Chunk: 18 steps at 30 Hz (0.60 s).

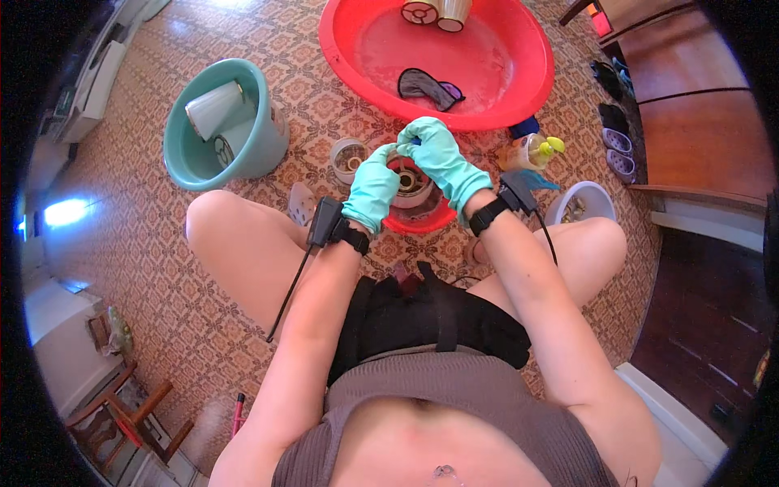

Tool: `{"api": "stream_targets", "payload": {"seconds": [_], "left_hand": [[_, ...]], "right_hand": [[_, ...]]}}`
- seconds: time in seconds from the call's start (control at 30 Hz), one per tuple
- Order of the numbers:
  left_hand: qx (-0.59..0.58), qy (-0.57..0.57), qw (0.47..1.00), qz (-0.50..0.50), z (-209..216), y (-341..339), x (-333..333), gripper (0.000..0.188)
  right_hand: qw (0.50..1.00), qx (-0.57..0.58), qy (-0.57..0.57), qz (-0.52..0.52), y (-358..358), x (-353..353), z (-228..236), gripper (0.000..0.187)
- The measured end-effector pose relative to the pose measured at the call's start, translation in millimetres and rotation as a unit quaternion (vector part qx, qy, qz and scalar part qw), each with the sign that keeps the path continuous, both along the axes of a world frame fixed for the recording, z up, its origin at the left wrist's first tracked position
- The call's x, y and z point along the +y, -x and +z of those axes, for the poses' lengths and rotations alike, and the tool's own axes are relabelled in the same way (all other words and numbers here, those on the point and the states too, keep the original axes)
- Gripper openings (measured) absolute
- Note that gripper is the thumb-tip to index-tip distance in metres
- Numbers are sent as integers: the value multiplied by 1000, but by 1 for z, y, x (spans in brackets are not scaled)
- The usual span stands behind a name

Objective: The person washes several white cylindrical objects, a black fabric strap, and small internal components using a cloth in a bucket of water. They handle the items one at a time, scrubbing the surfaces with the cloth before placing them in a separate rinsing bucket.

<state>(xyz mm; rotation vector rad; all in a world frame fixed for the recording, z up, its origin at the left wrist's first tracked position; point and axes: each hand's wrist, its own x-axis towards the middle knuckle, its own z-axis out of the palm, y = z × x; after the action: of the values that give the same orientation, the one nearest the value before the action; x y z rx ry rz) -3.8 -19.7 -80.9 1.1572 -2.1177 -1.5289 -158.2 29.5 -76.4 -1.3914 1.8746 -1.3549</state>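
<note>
The left hand (pixel 372 191) and right hand (pixel 438 161), both in teal gloves, meet just beyond the near red tub (pixel 420 222), their fingertips drawn together. A scrap of dark blue (pixel 416 140) shows among the right fingers, but the gloves cover most of it; I cannot tell what it is, nor whether either hand pinches anything. Below them, the white piece (pixel 411 195) with a metal ring sits in the near tub, its left and right sides partly covered by the gloves.

On the far side, the big red tub (pixel 485 120) is cut off at the top, as are the shades (pixel 451 15) in it; a dark cloth-like thing (pixel 428 88) lies nearer. To the left, the bucket (pixel 276 134) holds a white shade (pixel 215 112) and something round (pixel 223 152), hard to make out. To the right, a knee hides part of the white bowl (pixel 601 200), near the pump bottle (pixel 523 152).
</note>
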Motion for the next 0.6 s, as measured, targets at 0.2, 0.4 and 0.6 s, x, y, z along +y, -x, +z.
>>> {"api": "stream_targets", "payload": {"seconds": [0.2, 0.4, 0.6], "left_hand": [[92, -87, 992, -1, -43, -13, -11, 59], [83, -76, 994, -5, -28, -2, -6, 58], [-13, 6, 999, -31, -14, 4, 5, 49]], "right_hand": [[964, -256, -64, -39, -6, 34, 7, 13], [981, -168, -99, -6, 2, 17, 13, 9], [993, -101, -58, 21, -4, -3, -2, 4]]}}
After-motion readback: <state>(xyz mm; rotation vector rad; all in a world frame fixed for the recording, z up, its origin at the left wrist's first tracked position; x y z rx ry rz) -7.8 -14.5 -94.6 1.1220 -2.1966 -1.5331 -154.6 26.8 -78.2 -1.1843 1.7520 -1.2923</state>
